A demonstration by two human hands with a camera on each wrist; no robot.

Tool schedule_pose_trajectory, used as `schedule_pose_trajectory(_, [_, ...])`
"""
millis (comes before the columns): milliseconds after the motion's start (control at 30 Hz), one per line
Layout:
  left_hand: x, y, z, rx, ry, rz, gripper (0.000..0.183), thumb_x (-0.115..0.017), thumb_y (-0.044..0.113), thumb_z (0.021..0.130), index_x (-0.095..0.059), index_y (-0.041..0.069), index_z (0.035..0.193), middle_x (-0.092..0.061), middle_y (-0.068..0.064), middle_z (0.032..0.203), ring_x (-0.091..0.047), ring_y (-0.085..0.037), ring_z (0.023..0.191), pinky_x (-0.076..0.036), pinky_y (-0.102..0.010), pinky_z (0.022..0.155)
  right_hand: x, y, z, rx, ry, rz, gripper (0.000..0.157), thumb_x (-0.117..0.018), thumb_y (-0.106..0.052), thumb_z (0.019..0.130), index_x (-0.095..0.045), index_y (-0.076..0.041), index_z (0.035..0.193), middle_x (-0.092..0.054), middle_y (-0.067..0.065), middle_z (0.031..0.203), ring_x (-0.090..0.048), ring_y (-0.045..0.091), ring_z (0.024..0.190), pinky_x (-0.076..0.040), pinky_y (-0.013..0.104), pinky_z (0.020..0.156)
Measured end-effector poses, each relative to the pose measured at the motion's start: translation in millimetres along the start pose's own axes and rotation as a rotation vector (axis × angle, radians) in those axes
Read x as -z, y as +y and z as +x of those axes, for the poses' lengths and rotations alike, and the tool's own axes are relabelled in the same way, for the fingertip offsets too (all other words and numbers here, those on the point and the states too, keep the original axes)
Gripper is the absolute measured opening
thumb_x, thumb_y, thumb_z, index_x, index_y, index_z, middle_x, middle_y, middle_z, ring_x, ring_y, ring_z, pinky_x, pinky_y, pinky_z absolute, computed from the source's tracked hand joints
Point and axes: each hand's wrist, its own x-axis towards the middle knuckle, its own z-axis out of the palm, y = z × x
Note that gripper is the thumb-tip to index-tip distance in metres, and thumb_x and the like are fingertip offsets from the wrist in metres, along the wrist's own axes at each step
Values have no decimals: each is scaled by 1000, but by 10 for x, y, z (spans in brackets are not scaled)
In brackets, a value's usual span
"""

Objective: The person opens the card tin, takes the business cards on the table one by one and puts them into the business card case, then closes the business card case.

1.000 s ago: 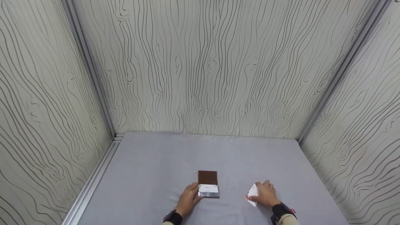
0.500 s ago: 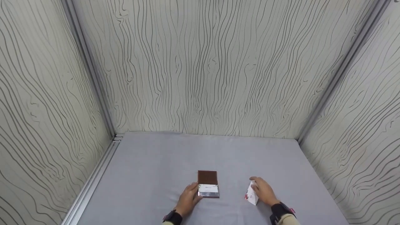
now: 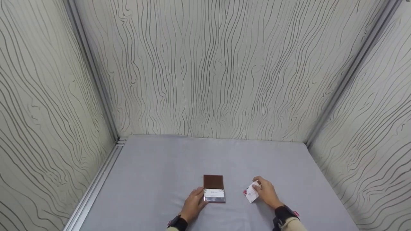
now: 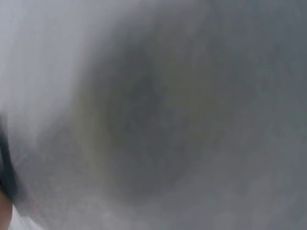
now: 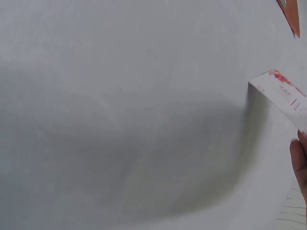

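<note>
A brown card case (image 3: 213, 182) lies unfolded on the cloth, with a white printed card (image 3: 214, 193) in its lower half above a shiny strip. At the case's left edge, my left hand (image 3: 193, 203) holds it, fingertips at the side and thumb by the lower corner. My right hand (image 3: 267, 192) pinches white cards (image 3: 251, 192) with red floral print, tilted above the cloth to the right of the case. In the right wrist view, the held cards (image 5: 283, 95) and fingers (image 5: 298, 155) show at the right edge; a corner of the case (image 5: 291, 17) appears above.
Grey cloth (image 3: 154, 173) covers the table. Pale wood-grain walls (image 3: 205, 80) stand behind it and on both sides. A metal rail (image 3: 96, 189) runs along the left edge. Mostly blurred cloth (image 4: 192, 120) fills the left wrist view.
My right hand has turned the cards and moved them left and slightly away from me, so their printed face shows more. The left hand and the card case have stayed put.
</note>
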Motion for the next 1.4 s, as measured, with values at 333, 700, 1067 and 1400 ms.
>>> schedule_pose_trajectory(333, [43, 36, -12, -13, -1, -17, 49, -69, 21, 93, -59, -14, 125, -59, -25, 131, -54, -39, 125, -40, -52, 108, -151, -242, 84, 54, 3, 14, 20, -75, 2, 83, -62, -9, 92, -55, -6, 75, -48, 9, 67, -40, 24, 58])
schedule_pose_trajectory(700, [40, 31, -9, 15, -16, -16, 50, -70, 21, 92, -59, -12, 128, -57, -23, 134, -52, -36, 127, -38, -49, 110, -349, -389, 151, 137, -21, 56, 20, -72, 9, 83, -61, -6, 92, -63, 3, 81, -61, 14, 71, -52, 25, 60])
schedule_pose_trajectory(1067, [23, 34, -12, 16, -7, -17, 49, -69, 22, 92, -59, -11, 127, -58, -23, 133, -53, -36, 127, -39, -51, 108, -571, -590, 209, 241, -91, 50, 23, -67, 14, 84, -72, -1, 100, -71, 8, 95, -69, 24, 88, -60, 36, 75])
schedule_pose_trajectory(1400, [42, 43, -18, 44, -16, -46, 49, -69, 21, 93, -59, -11, 128, -56, -23, 136, -51, -37, 128, -38, -51, 109, -722, -763, 262, 243, -149, 79, 17, -67, 7, 88, -74, -3, 98, -69, 3, 90, -65, 16, 82, -57, 31, 70])
